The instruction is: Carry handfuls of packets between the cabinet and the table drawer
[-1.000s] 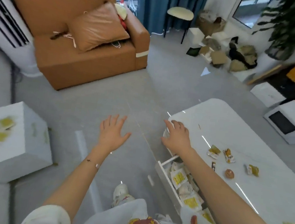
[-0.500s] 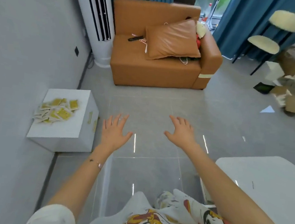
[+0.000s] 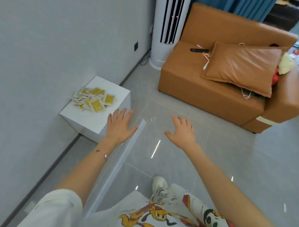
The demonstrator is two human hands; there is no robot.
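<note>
Yellow-and-white flat packets (image 3: pixel 92 100) lie heaped in a loose pile on the top of a white cube-shaped block (image 3: pixel 83 118), toward its far left part, next to the pale grey wall (image 3: pixel 42 49). The block stands on the floor against that wall; its near right part is bare.

The left hand (image 3: pixel 119 126) hangs over the block's near right corner, palm down, its grip wide with fingers straight and spread, holding nothing; whether it touches the block cannot be told. It is near the packets but apart from them. A thin bracelet (image 3: pixel 103 153) circles its wrist. The right hand (image 3: pixel 181 131) floats over the floor to the right of the block, well apart from it, fingers spread and slightly bent, also holding nothing.

Between the block and the tan leather sofa (image 3: pixel 210 93) lies an open stretch of glossy grey tiled floor (image 3: pixel 231 156). On the sofa rest a tan leather cushion (image 3: pixel 243 67) and a black remote (image 3: pixel 199 50). A white tower air conditioner (image 3: pixel 168 28) stands in the corner, with blue curtains (image 3: pixel 245 4) behind the sofa. A white shoe (image 3: pixel 159 188) shows below, on the floor.
</note>
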